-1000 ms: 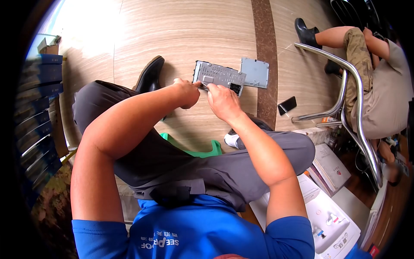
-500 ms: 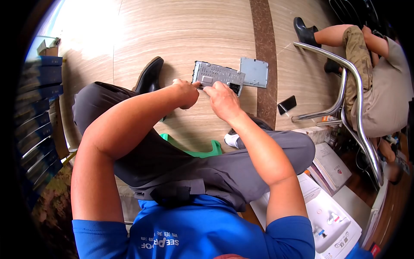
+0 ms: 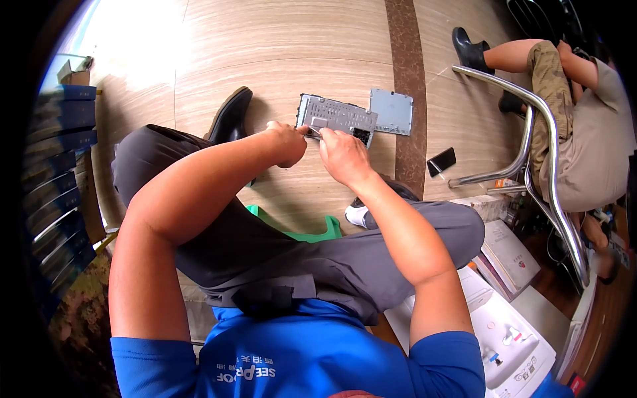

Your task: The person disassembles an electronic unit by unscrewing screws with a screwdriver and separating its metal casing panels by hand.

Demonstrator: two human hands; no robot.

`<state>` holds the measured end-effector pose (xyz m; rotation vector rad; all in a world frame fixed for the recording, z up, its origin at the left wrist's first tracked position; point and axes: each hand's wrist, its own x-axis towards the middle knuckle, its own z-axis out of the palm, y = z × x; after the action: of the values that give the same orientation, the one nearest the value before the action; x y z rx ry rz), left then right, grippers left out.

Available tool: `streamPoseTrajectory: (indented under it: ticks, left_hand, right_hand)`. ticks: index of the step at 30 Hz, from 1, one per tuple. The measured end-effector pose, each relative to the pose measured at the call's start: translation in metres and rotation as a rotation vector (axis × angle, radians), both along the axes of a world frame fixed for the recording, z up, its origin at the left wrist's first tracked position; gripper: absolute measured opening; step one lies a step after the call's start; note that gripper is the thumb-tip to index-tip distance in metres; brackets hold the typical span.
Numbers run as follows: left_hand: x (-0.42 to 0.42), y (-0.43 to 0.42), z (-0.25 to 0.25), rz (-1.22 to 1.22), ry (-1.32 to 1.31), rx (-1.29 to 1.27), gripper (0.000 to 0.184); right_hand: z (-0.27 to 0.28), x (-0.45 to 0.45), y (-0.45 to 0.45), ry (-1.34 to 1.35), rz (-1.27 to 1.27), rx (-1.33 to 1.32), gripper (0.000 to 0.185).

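A flat metal electronics chassis (image 3: 342, 114), slotted and perforated on top, lies on the floor in front of me and looks like a car stereo. My left hand (image 3: 286, 144) is at its near left corner, fingers curled against the edge. My right hand (image 3: 345, 154) is bent over the near edge, thumb and fingers pinched together. A thin dark sliver shows at its fingertips, too small to name. Beside the chassis, touching or overlapping its right end, lies a thin metal cover plate (image 3: 391, 111). A dark connector opening (image 3: 362, 134) shows at the chassis's near right corner.
A black phone (image 3: 441, 161) lies on the floor to the right. Beyond it is a tubular metal chair (image 3: 554, 146) with a seated person (image 3: 590, 132). A green plastic piece (image 3: 318, 232) is under my legs. Blue boxes (image 3: 63, 139) are stacked left; a white dispenser (image 3: 511, 341) is lower right.
My right hand has shifted slightly right along the near edge, uncovering a bit more of the chassis. My left hand, the chassis and the cover plate stay where they were.
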<state>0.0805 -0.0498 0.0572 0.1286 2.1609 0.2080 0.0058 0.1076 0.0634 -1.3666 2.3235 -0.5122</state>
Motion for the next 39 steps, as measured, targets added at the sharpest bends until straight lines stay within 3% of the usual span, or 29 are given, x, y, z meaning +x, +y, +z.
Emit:
streamPoseTrajectory:
  ticks: [17,22,39]
  left_hand:
    - [0.001,0.0,0.0,-0.003,0.007,0.001,0.048]
    - [0.001,-0.001,-0.001,-0.01,0.003,0.015,0.048]
    - [-0.001,0.001,0.006,0.096,-0.017,0.054,0.051]
  right_hand:
    - [-0.002,0.001,0.001,-0.045,0.002,0.055,0.019]
    - [-0.008,-0.003,0.006,0.032,0.104,-0.036,0.024]
    - [-0.001,0.0,0.001,-0.047,-0.003,0.025,0.02]
